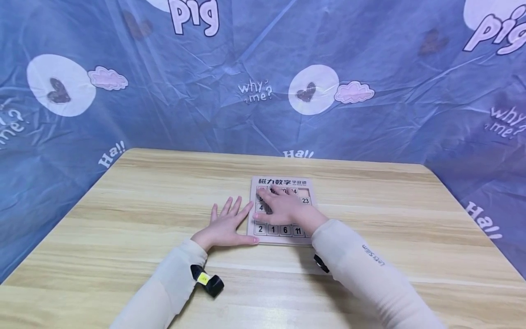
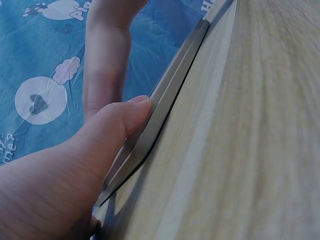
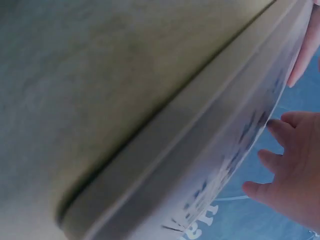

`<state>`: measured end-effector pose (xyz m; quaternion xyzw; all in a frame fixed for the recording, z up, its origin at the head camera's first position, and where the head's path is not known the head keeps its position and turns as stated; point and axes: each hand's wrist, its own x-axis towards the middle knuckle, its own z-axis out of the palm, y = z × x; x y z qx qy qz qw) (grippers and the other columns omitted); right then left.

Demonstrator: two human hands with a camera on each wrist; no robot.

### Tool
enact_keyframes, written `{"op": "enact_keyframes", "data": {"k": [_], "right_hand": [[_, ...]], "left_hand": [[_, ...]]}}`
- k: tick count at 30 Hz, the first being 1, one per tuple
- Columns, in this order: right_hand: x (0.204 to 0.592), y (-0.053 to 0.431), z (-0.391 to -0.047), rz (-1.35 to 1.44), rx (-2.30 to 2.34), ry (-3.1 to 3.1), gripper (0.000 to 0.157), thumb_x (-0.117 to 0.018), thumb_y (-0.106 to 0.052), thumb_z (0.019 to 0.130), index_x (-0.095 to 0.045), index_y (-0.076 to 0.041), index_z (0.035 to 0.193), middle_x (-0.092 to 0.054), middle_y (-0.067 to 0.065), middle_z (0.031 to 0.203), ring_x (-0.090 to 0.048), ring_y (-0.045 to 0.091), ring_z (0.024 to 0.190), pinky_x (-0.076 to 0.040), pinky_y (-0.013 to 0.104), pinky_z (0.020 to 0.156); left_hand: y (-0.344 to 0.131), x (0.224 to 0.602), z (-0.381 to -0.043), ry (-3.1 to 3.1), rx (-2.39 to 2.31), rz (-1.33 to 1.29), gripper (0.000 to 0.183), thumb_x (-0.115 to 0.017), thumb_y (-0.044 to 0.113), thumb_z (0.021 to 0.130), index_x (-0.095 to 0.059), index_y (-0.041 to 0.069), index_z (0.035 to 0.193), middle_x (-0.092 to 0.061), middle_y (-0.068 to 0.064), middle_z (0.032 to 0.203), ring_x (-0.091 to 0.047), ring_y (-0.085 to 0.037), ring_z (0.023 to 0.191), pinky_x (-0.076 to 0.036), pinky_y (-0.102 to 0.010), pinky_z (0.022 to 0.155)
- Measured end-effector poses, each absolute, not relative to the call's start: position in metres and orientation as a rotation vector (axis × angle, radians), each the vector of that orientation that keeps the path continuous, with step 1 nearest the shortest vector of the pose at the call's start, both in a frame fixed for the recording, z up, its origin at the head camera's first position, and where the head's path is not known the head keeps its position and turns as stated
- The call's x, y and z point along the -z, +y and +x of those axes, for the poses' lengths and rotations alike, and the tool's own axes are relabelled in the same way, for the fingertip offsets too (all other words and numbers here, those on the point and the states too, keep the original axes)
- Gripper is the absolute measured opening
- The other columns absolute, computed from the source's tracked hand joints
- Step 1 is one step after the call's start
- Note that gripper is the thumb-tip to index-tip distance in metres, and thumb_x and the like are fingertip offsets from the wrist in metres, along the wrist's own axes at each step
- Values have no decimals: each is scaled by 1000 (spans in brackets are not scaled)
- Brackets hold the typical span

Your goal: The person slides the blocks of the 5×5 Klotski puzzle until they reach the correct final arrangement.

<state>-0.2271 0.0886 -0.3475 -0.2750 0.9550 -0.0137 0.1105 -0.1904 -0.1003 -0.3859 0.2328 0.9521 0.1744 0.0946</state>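
A flat sliding number puzzle (image 1: 283, 239) lies on the table, with Chinese lettering along its top and numbered tiles set in a square grid. One gap shows at the grid's upper right corner, above the tile 23 (image 1: 305, 201). My right hand (image 1: 283, 209) spreads over the grid, fingertips at the upper left tiles, hiding several of them. Left of the board, my left hand (image 1: 226, 230) has its fingers fanned out straight. Its thumb touches the puzzle's near left corner; in the left wrist view that thumb (image 2: 122, 117) rests against the board's edge.
The puzzle sits on a light wood-grain table (image 1: 135, 219). Behind it hangs a blue printed cloth (image 1: 197, 105), meeting the table's far edge. Black straps with small devices are worn on both wrists, the left device (image 1: 213, 285) having a yellow label.
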Motion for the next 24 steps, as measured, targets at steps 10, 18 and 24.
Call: {"op": "enact_keyframes", "data": {"k": [10,18,24], "right_hand": [[348,90,-224,-801,-38,2796,84,-28,-70,76,-10,-18,140,-12,-2,142,-6,26,128,-7,53,97],[351,103,-222,-814,-13,2826,86,-28,-71,76,-12,-16,139,-15,1,141,-7,28,128,-8,53,97],[353,112,-221,-805,10,2835,86,-27,-71,76,-12,-16,140,-15,0,142,-7,28,128,-7,54,97]], "left_hand": [[-102,385,-190,2835,-520,696,96,-47,73,65,-11,23,140,0,-11,143,7,-31,127,11,-56,92],[-101,385,-190,2835,-522,681,96,-47,73,64,-9,26,139,0,-10,142,8,-30,127,11,-55,93],[-101,385,-189,2841,-526,691,96,-48,73,64,-11,25,139,-1,-12,143,7,-31,127,11,-56,93]]}}
